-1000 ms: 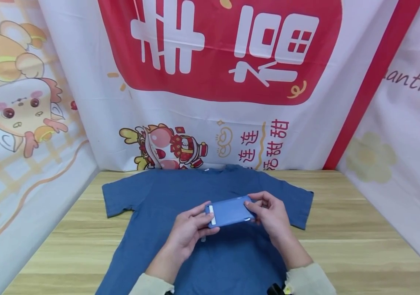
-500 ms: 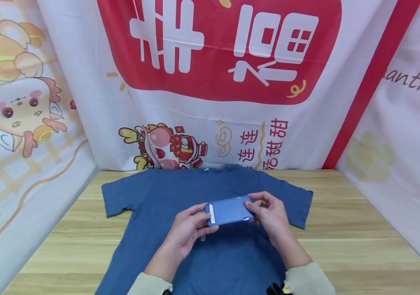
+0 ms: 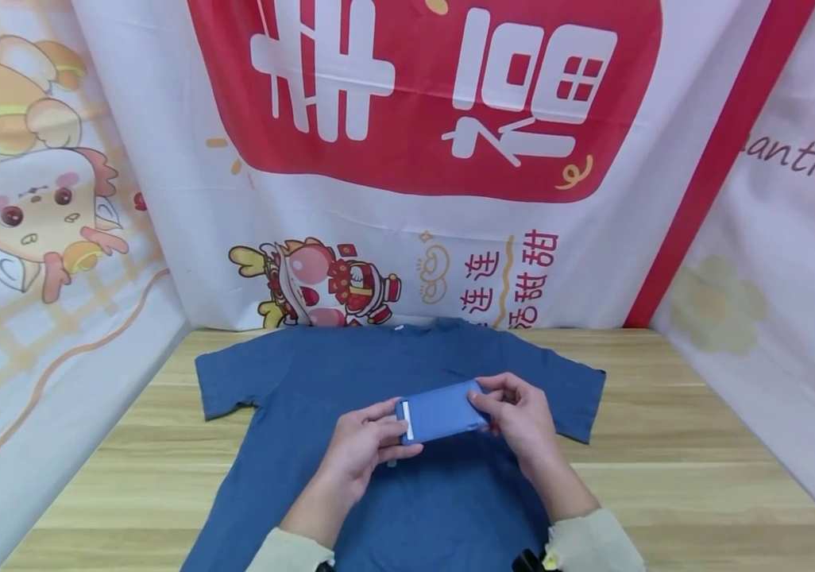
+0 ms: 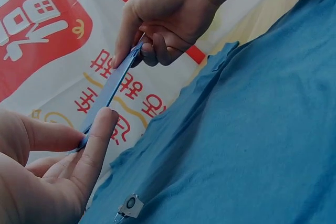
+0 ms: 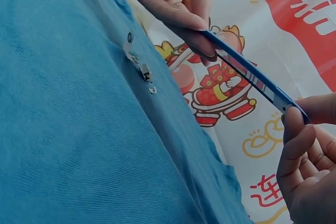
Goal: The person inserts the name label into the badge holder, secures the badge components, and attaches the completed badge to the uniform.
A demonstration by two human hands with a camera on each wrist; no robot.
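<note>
A printed cloth [image 3: 436, 179] hangs at the far side of a wood-grained table [image 3: 686, 429]. The left hand [image 3: 357, 449] pinches the left end of a flat blue holder [image 3: 443, 413], its thumb reaching the white strip [image 3: 408, 421] there and other fingers supporting from beneath. The right hand [image 3: 518, 409] clamps the right end between a thumb laid on the face and fingers curled behind. The holder is raised above the middle of the shirt, its right end slightly farther away. Seen edge-on from the wrists, it is a thin slab that looks light and fairly stiff, likely smooth plastic that could slide under a loose thumb; the short ends seem the best grip, as hard squeezing might flex the face. Near the left hand is a small metal clip [image 5: 145, 70]; whether it hangs or rests is unclear. Below, a blue T-shirt [image 3: 350, 365] lies spread, neckline far, with a short sleeve reaching out to left and right.
</note>
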